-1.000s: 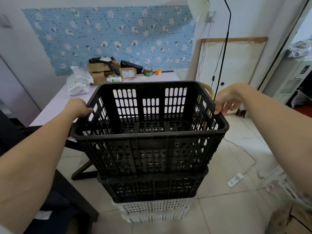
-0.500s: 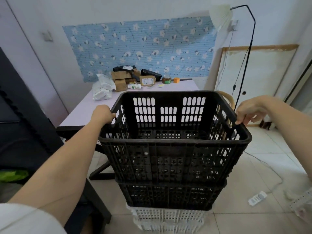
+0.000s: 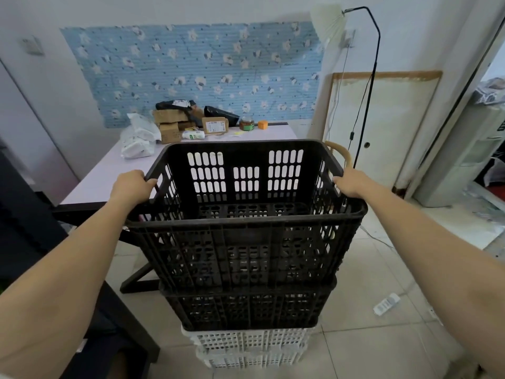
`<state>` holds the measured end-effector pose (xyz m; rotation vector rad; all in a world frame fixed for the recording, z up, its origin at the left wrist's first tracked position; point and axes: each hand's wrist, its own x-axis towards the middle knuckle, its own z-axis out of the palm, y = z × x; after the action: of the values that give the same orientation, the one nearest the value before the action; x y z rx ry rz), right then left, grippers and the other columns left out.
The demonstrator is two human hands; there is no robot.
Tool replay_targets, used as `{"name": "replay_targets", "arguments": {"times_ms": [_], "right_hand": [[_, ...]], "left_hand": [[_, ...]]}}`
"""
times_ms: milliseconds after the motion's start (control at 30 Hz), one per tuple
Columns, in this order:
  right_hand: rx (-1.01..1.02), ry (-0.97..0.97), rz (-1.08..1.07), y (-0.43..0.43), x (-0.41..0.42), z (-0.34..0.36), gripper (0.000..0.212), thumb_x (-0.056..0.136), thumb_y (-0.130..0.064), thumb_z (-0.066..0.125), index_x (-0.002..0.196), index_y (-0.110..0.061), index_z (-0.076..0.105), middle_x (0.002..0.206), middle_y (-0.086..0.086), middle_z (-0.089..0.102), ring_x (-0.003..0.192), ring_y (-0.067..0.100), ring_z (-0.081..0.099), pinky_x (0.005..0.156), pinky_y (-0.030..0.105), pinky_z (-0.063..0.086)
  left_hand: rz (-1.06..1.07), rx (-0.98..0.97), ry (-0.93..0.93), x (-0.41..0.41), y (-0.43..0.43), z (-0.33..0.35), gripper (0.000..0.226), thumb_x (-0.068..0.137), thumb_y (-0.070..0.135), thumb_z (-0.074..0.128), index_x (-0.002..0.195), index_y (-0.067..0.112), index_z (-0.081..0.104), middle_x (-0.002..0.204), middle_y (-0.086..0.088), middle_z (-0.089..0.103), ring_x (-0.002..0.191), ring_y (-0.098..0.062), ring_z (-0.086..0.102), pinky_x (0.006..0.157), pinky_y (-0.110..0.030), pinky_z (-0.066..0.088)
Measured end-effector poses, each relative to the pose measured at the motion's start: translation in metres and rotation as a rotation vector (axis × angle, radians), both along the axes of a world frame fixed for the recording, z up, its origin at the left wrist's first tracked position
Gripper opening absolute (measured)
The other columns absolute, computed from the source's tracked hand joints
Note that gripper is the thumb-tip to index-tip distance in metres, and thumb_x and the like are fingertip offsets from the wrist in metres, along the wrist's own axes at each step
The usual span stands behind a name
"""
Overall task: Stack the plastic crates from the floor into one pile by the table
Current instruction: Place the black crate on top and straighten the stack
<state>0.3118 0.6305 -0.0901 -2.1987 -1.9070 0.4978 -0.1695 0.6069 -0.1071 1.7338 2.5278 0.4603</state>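
The top black crate (image 3: 246, 214) is gripped at its rim by both hands: the left hand (image 3: 131, 184) is closed over the left rim, and the right hand (image 3: 348, 181) is closed over the right rim near the far corner. This crate is nested into a second black crate (image 3: 246, 307), which is seated on white crates (image 3: 246, 348) at the bottom of the pile. The pile stands on the tiled floor (image 3: 369, 337), just beside the near edge of the desk (image 3: 109, 176). Cardboard boxes (image 3: 169, 124) and plastic bags (image 3: 138, 138) are carried at the far end of the desk.

The step in hand is judged to be the seating of the top crate onto the pile. The crate appears level and aligned with the one below. Next, the seating is to be confirmed on all four sides before both hands are released. Whether further crates remain on the floor cannot be determined from this view.
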Motion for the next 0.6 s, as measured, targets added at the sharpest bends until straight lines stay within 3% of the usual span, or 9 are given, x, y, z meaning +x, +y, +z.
{"name": "replay_targets", "arguments": {"times_ms": [100,267,467,600], "right_hand": [[0.072,-0.038,-0.044,-0.001,-0.002,-0.007,0.027,0.099,-0.029,0.038,0.093,-0.006,0.05,0.066,0.008,0.05,0.058,0.021,0.048,0.052,0.03,0.034],[0.116,-0.082,-0.047,0.001,0.002,-0.009,0.03,0.098,-0.031,0.041,0.087,-0.007,0.053,0.065,0.006,0.05,0.057,0.021,0.049,0.055,0.03,0.038],[0.13,-0.143,-0.018,0.003,0.002,-0.005,0.033,0.1,-0.03,0.039,0.087,-0.004,0.054,0.063,0.007,0.047,0.056,0.019,0.046,0.062,0.032,0.039],[0.143,-0.13,-0.042,0.001,0.004,-0.005,0.036,0.1,-0.032,0.038,0.088,-0.003,0.055,0.064,0.007,0.048,0.056,0.021,0.047,0.058,0.031,0.038]], "left_hand": [[0.02,0.016,-0.043,0.0,-0.001,-0.002,0.035,0.095,0.037,0.049,0.082,0.005,0.052,0.086,-0.017,0.057,0.088,-0.038,0.055,0.069,-0.034,0.039],[0.062,0.009,-0.064,0.001,-0.003,-0.002,0.042,0.095,0.043,0.046,0.069,0.011,0.049,0.082,-0.014,0.057,0.08,-0.033,0.051,0.069,-0.036,0.042],[0.07,0.011,0.016,0.01,-0.006,0.001,0.04,0.095,0.042,0.044,0.078,0.007,0.053,0.087,-0.015,0.055,0.096,-0.039,0.057,0.072,-0.037,0.041],[0.075,0.023,-0.042,0.009,-0.011,0.002,0.04,0.094,0.043,0.045,0.076,0.009,0.053,0.088,-0.015,0.057,0.089,-0.037,0.055,0.07,-0.036,0.041]]}}
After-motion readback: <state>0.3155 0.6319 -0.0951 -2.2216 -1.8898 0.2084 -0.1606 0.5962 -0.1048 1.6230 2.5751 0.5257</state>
